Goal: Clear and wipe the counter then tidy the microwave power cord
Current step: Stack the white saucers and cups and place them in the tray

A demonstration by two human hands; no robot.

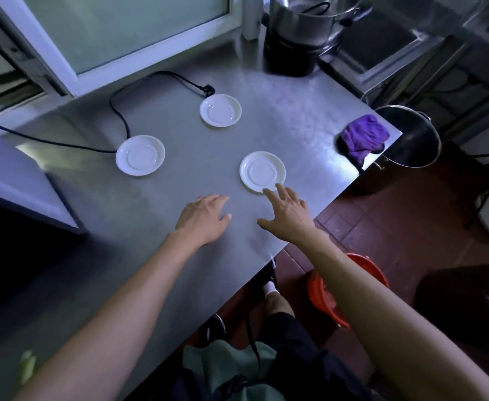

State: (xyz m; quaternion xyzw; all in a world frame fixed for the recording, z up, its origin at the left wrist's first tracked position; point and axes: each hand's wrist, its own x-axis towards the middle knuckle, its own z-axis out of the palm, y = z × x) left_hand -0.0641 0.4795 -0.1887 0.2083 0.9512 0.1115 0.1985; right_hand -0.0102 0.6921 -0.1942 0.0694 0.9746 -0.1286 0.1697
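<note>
Bare hands [205,218] over brushed-steel counter [179,198]

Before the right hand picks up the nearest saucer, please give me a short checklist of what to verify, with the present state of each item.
1. Right hand free, fingers spread at the nearest saucer: ok.
2. Left hand holds nothing, rests on the counter: ok.
3. Nearest saucer carries nothing: ok.
4. Power cord clear of the nearest saucer: ok; it runs beside the other two saucers.
5. Purple cloth ready at the counter corner for wiping: ok.
6. Counter clean: cannot tell.
</note>
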